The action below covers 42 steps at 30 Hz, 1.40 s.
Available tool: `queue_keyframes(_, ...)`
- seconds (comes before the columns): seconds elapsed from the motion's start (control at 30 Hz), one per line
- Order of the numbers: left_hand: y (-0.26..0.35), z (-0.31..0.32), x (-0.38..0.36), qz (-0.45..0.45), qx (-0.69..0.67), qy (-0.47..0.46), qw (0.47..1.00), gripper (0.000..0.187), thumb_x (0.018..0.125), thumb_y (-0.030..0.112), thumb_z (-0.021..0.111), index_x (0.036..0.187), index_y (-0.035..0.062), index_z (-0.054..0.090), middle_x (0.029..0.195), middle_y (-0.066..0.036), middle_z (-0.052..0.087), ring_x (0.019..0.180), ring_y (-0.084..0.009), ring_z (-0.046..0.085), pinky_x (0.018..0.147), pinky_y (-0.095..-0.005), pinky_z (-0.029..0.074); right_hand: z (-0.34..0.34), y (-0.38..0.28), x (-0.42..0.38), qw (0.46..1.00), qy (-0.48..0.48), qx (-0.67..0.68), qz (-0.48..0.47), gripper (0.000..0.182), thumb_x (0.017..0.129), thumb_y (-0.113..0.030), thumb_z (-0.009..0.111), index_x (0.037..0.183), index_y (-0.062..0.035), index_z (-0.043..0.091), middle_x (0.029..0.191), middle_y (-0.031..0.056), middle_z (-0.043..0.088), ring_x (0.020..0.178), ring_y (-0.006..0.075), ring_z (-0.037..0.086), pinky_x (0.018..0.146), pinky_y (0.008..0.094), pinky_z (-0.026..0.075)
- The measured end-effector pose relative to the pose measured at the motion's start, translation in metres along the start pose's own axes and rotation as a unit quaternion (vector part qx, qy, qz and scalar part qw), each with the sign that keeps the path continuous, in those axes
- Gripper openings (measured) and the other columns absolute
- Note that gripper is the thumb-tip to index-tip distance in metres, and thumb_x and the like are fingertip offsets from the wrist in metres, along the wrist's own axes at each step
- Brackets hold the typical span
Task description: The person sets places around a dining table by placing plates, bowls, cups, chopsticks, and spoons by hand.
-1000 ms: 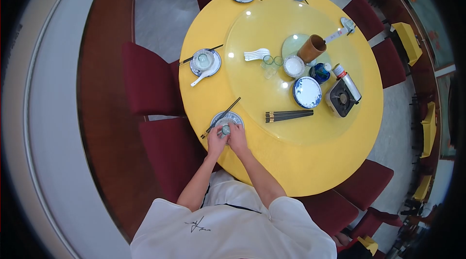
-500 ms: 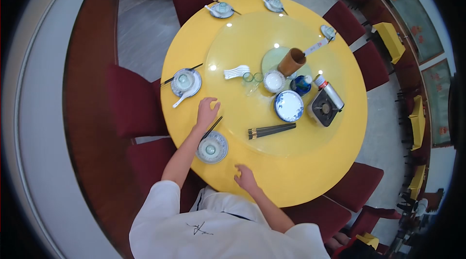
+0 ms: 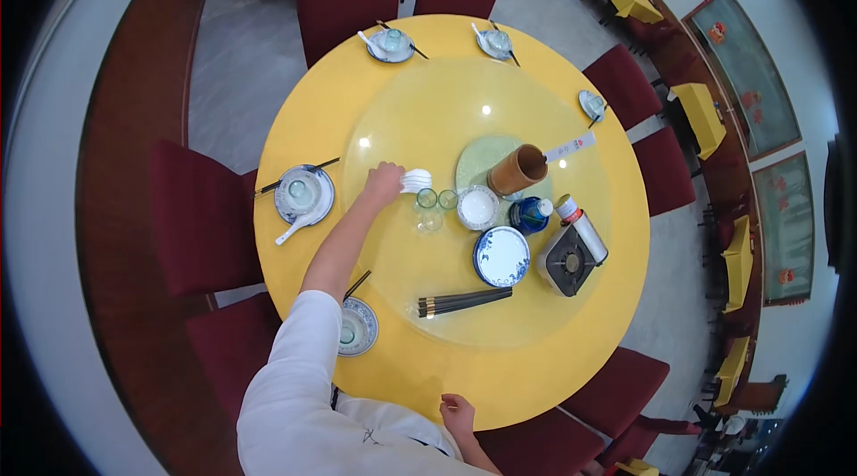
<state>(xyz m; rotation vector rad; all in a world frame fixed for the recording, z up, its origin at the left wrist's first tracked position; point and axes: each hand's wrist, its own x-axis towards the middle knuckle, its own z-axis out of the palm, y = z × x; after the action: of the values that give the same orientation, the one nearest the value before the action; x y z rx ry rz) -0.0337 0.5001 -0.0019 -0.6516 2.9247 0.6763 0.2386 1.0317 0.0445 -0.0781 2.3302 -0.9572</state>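
My left hand (image 3: 384,183) reaches over the glass turntable, its fingers closed over the handle ends of a stack of white soup spoons (image 3: 417,180). The spoon bowls show to the right of my fingers; how many handles I grip is hidden. Right beside the spoons stand clear glasses (image 3: 428,199). My right hand (image 3: 458,411) hangs at the table's near edge with loosely bent fingers and nothing visible in it. Below my left forearm is a place setting with a bowl and plate (image 3: 359,327), partly covered by my sleeve.
On the turntable (image 3: 491,333) are small white bowls (image 3: 478,207), blue-rimmed plates (image 3: 502,256), black chopsticks (image 3: 464,301), a blue bottle (image 3: 530,215), a bamboo holder (image 3: 518,169) and a portable stove (image 3: 571,259). Another setting (image 3: 304,194) lies at left. Red chairs (image 3: 205,217) ring the yellow table.
My left hand has moved forward from the table's left side onto the spoon handles and closed there. My right hand has drawn back to the table edge, its fingers more bent. The view has shifted.
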Motion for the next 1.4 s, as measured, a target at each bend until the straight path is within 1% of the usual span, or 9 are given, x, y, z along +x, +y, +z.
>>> queue_keyframes(0.4, -0.019, 0.003, 0.018, -0.095, -0.168, -0.019, 0.981, 0.024, 0.072, 0.022, 0.074, 0.095, 0.017, 0.073, 0.094, -0.001, 0.069, 0.094, -0.0185, 0.063, 0.085, -0.0457, 0.039, 0.015, 0.007, 0.009, 0.999, 0.01, 0.028, -0.013, 0.013, 0.082, -0.003, 0.066, 0.094, 0.0011, 0.068, 0.086, 0.0115, 0.071, 0.076, 0.0168, 0.069, 0.068, 0.0279, 0.056)
queue_keyframes(0.6, -0.031, -0.012, 0.003, -0.119, -0.167, 0.058, 0.977, 0.022, 0.075, 0.023, 0.072, 0.094, 0.0124, 0.073, 0.093, -0.005, 0.071, 0.089, -0.0219, 0.065, 0.083, -0.0457, 0.043, 0.011, 0.001, 0.008, 0.999, -0.001, 0.046, -0.018, 0.013, 0.084, -0.008, 0.066, 0.094, 0.0008, 0.069, 0.085, 0.012, 0.071, 0.076, 0.0167, 0.069, 0.068, 0.0283, 0.056)
queue_keyframes(0.67, -0.04, -0.016, -0.004, -0.077, -0.234, 0.144, 0.958, 0.023, 0.077, 0.023, 0.071, 0.095, 0.0087, 0.073, 0.09, -0.009, 0.071, 0.084, -0.0244, 0.066, 0.078, -0.042, 0.047, 0.012, -0.004, 0.005, 0.998, -0.006, 0.046, -0.03, 0.015, 0.085, -0.01, 0.066, 0.095, 0.0008, 0.069, 0.085, 0.0119, 0.071, 0.075, 0.0168, 0.068, 0.069, 0.0285, 0.056)
queue_keyframes(0.8, -0.009, -0.063, -0.08, -0.082, -0.35, 0.216, 0.908, 0.025, 0.082, 0.021, 0.068, 0.097, 0.0021, 0.071, 0.084, -0.014, 0.07, 0.074, -0.0265, 0.067, 0.068, -0.035, 0.051, 0.008, -0.024, 0.011, 0.998, -0.027, 0.035, -0.047, 0.019, 0.087, -0.015, 0.066, 0.096, 0.0007, 0.069, 0.084, 0.0106, 0.071, 0.074, 0.0144, 0.067, 0.068, 0.0279, 0.054)
queue_keyframes(0.97, 0.021, -0.06, -0.206, -0.094, -0.521, 0.136, 0.837, 0.028, 0.086, 0.018, 0.068, 0.106, -0.0023, 0.066, 0.077, -0.006, 0.067, 0.067, -0.0135, 0.062, 0.062, -0.0284, 0.049, 0.025, -0.054, 0.064, 0.987, -0.053, 0.136, -0.07, 0.023, 0.091, -0.018, 0.065, 0.103, 0.0016, 0.068, 0.087, 0.0061, 0.069, 0.077, 0.0109, 0.063, 0.072, 0.0258, 0.051)
queue_keyframes(1.13, 0.056, -0.01, -0.353, -0.107, -0.369, 0.16, 0.909, 0.027, 0.088, 0.016, 0.066, 0.108, -0.0012, 0.066, 0.079, -0.013, 0.067, 0.062, -0.0163, 0.059, 0.059, -0.0306, 0.048, 0.035, -0.179, 0.088, 0.917, -0.149, 0.371, -0.002, 0.036, 0.094, -0.028, 0.061, 0.111, 0.0035, 0.062, 0.092, 0.0114, 0.066, 0.082, 0.0179, 0.067, 0.068, 0.028, 0.056)
queue_keyframes(1.2, 0.082, -0.017, -0.401, -0.14, -0.381, 0.127, 0.905, 0.024, 0.09, 0.013, 0.063, 0.108, -0.0026, 0.066, 0.084, -0.014, 0.066, 0.075, -0.0195, 0.064, 0.068, -0.0296, 0.05, 0.036, -0.213, 0.079, 0.92, -0.222, 0.321, 0.031, 0.037, 0.094, -0.029, 0.06, 0.109, 0.0038, 0.062, 0.092, 0.0109, 0.065, 0.08, 0.0191, 0.067, 0.064, 0.028, 0.056)
queue_keyframes(1.3, 0.097, -0.006, -0.445, -0.169, -0.339, 0.106, 0.92, 0.024, 0.09, 0.012, 0.061, 0.11, -0.0012, 0.066, 0.082, -0.014, 0.064, 0.073, -0.0232, 0.064, 0.067, -0.0296, 0.05, 0.056, -0.206, 0.074, 0.92, -0.284, 0.263, 0.06, 0.035, 0.092, -0.025, 0.064, 0.11, 0.004, 0.06, 0.095, 0.0127, 0.065, 0.079, 0.0189, 0.067, 0.06, 0.0278, 0.057)
queue_keyframes(1.4, 0.095, 0.019, -0.465, -0.093, -0.334, 0.183, 0.92, 0.025, 0.09, 0.01, 0.06, 0.112, -0.0013, 0.065, 0.079, -0.012, 0.062, 0.07, -0.0245, 0.063, 0.065, -0.0295, 0.05, 0.084, -0.181, 0.068, 0.926, -0.27, 0.261, 0.037, 0.034, 0.088, -0.019, 0.069, 0.112, 0.0029, 0.058, 0.096, 0.0125, 0.065, 0.079, 0.0185, 0.067, 0.059, 0.0281, 0.057)
